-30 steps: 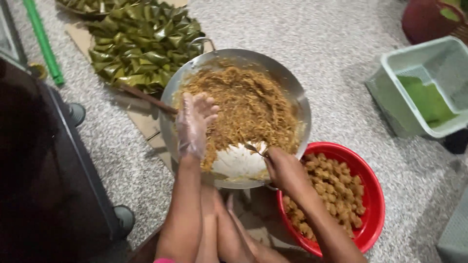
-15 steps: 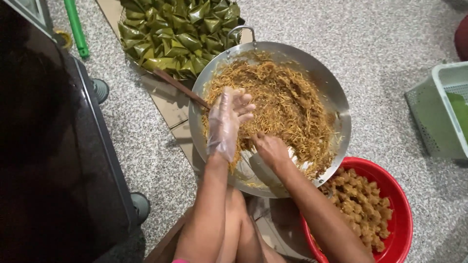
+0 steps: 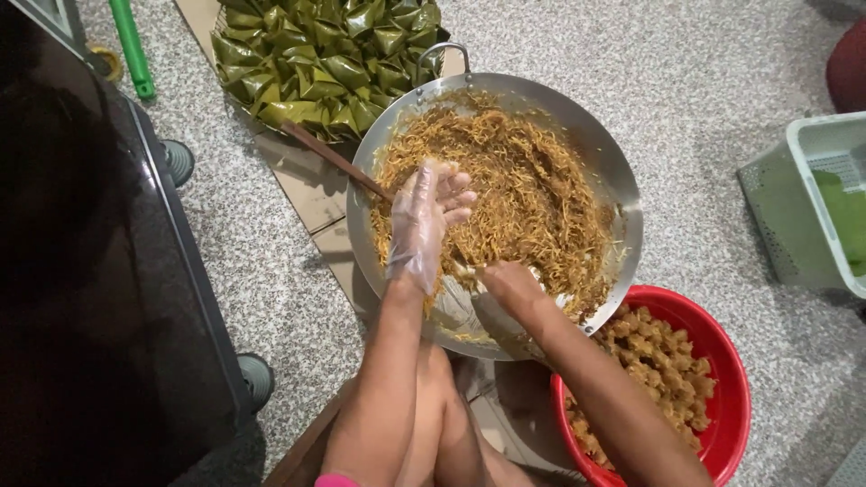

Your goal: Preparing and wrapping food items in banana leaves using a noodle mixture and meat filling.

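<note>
Work in hand: portioning the shredded golden-brown filling [image 3: 523, 189] out of the big metal wok [image 3: 622, 207] on the floor.
Left hand [image 3: 428, 216]: it wears a thin clear plastic glove; the fingers are slightly curled and spread, palm turned up over the filling, near the wok's left side. It seems to hold only a few strands, but I cannot tell for sure.
Right hand [image 3: 510, 281]: bare and closed around something small at the near edge of the filling; it looks like a spoon, mostly hidden.
Wooden handle [image 3: 334, 160]: it leans on the wok's left rim, touched by no hand.
Done, as I judge: a bare patch of metal shows at the near side of the wok, and the red bowl [image 3: 726, 374] just beside it already holds many brown lumps [image 3: 658, 361].
Left: most of the filling is in the wok.
Around: a heap of folded green leaf parcels [image 3: 325, 54] lies behind the wok; a pale green basket [image 3: 794, 198] stands at the right.
</note>
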